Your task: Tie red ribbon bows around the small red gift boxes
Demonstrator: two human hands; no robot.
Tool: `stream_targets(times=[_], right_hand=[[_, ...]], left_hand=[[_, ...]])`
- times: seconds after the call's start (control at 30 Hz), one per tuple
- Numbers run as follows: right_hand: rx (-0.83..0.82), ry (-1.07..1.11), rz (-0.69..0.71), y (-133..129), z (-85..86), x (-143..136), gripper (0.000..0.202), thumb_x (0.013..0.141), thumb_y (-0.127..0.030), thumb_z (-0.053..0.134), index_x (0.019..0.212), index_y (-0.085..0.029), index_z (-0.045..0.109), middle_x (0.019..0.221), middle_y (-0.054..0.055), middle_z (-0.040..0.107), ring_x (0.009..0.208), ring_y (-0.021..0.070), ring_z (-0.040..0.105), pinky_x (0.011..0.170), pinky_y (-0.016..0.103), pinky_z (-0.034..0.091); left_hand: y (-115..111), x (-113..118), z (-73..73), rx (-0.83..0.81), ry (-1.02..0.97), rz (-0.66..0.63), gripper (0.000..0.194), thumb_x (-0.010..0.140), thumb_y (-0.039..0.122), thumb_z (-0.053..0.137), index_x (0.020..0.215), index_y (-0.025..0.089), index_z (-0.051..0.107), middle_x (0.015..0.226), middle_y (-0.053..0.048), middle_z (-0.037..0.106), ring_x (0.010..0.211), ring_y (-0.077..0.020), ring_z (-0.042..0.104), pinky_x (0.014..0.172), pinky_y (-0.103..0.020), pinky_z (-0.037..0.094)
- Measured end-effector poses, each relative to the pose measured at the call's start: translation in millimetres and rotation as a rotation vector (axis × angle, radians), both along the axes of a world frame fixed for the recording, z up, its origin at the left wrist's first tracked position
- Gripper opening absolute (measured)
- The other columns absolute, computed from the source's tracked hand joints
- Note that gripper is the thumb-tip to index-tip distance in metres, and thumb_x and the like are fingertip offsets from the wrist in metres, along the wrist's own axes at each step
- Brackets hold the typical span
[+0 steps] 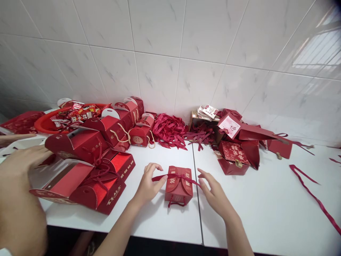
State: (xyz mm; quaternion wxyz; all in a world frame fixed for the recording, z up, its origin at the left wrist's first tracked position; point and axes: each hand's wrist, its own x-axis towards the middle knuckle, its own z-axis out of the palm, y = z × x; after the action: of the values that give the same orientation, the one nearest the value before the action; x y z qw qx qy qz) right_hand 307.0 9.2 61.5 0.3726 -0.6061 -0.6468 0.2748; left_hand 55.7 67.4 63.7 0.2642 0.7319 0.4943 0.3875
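Observation:
A small red gift box [178, 192] with gold characters stands upright on the white table, its top flaps folded together. Across its top a dark red ribbon [181, 176] is tied in a knot or loop, with an end out to each side. A twisted cord handle [177, 203] hangs at its near side. My left hand [149, 182] is at the box's left, fingers curved apart, thumb over the ribbon's left end. At the right, my right hand [213, 190] has its fingers spread, the thumb close to the ribbon's right end.
Several red boxes [87, 142] crowd the left, beside another person's arm [23, 192]. Behind them stands an orange basin [42, 124] of sweets. A ribbon heap [170, 129] lies by the wall. More boxes [234, 156] and a loose ribbon [311, 193] lie right.

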Motion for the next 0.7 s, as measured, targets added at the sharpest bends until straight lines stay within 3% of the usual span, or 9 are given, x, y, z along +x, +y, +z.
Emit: stream_targets(times=[0.13, 0.23, 0.33, 0.4, 0.47, 0.57, 0.7], right_hand=[[-0.061, 0.14, 0.05, 6.1, -12.4, -26.9, 0.052, 0.092, -0.044, 0.041, 0.137, -0.018, 0.038, 0.085, 0.004, 0.057, 0.079, 0.0179, 0.057, 0.073, 0.032, 0.048], [-0.099, 0.353, 0.027, 10.8, -22.3, -32.6, 0.056, 0.091, -0.046, 0.043, 0.137, -0.018, 0.028, 0.065, -0.006, 0.041, 0.055, 0.0128, 0.044, 0.054, 0.025, 0.04], [-0.051, 0.48, -0.05, 11.3, -22.6, -20.3, 0.039, 0.086, -0.045, 0.053, 0.113, -0.022, 0.038, 0.061, -0.009, 0.031, 0.049, 0.0095, 0.032, 0.048, 0.021, 0.031], [0.001, 0.375, -0.013, 8.7, -17.5, -6.8, 0.025, 0.081, -0.038, 0.059, 0.087, -0.022, 0.041, 0.063, -0.008, 0.032, 0.051, 0.0091, 0.032, 0.05, 0.022, 0.03], [0.048, 0.159, 0.074, 5.6, -11.5, 3.3, 0.024, 0.079, -0.029, 0.059, 0.071, -0.02, 0.038, 0.066, -0.004, 0.039, 0.058, 0.0106, 0.038, 0.054, 0.023, 0.033], [0.15, -0.079, -0.005, 3.8, -6.5, 2.7, 0.026, 0.079, -0.023, 0.053, 0.058, -0.019, 0.039, 0.068, 0.001, 0.044, 0.061, 0.0128, 0.042, 0.054, 0.025, 0.035], [0.335, -0.088, -0.22, 5.6, -2.0, -16.8, 0.027, 0.081, -0.028, 0.055, 0.056, -0.019, 0.052, 0.064, 0.002, 0.045, 0.056, 0.0131, 0.042, 0.05, 0.027, 0.034]], left_hand=[[5.0, 20.8, -9.3, -0.165, -0.142, -0.079, 0.015, 0.08, 0.03, 0.053, 0.082, 0.022, 0.04, 0.081, 0.001, 0.046, 0.076, -0.0152, 0.05, 0.073, -0.029, 0.043], [6.1, 22.1, -14.4, -0.285, -0.187, -0.152, 0.018, 0.084, 0.035, 0.049, 0.079, 0.022, 0.037, 0.07, 0.005, 0.041, 0.062, -0.0121, 0.043, 0.061, -0.024, 0.037], [11.0, 8.8, -14.6, -0.28, -0.142, -0.116, 0.024, 0.082, 0.041, 0.052, 0.075, 0.021, 0.04, 0.063, 0.006, 0.038, 0.059, -0.012, 0.041, 0.059, -0.024, 0.034], [16.7, -3.6, -12.0, -0.293, -0.105, -0.059, 0.023, 0.082, 0.042, 0.05, 0.078, 0.021, 0.043, 0.06, 0.007, 0.036, 0.057, -0.0124, 0.041, 0.058, -0.024, 0.033], [23.4, -14.3, -6.5, -0.376, -0.041, -0.083, 0.02, 0.084, 0.04, 0.045, 0.081, 0.021, 0.048, 0.059, 0.006, 0.039, 0.057, -0.0131, 0.043, 0.057, -0.024, 0.033], [32.6, -23.2, 7.8, -0.563, 0.063, -0.283, 0.017, 0.076, 0.035, 0.052, 0.073, 0.019, 0.057, 0.059, 0.003, 0.052, 0.058, -0.0143, 0.049, 0.057, -0.024, 0.037], [36.2, -23.5, 31.9, -0.759, 0.102, -0.6, 0.013, 0.06, 0.03, 0.069, 0.062, 0.016, 0.069, 0.054, -0.001, 0.061, 0.053, -0.0149, 0.053, 0.053, -0.024, 0.04]])
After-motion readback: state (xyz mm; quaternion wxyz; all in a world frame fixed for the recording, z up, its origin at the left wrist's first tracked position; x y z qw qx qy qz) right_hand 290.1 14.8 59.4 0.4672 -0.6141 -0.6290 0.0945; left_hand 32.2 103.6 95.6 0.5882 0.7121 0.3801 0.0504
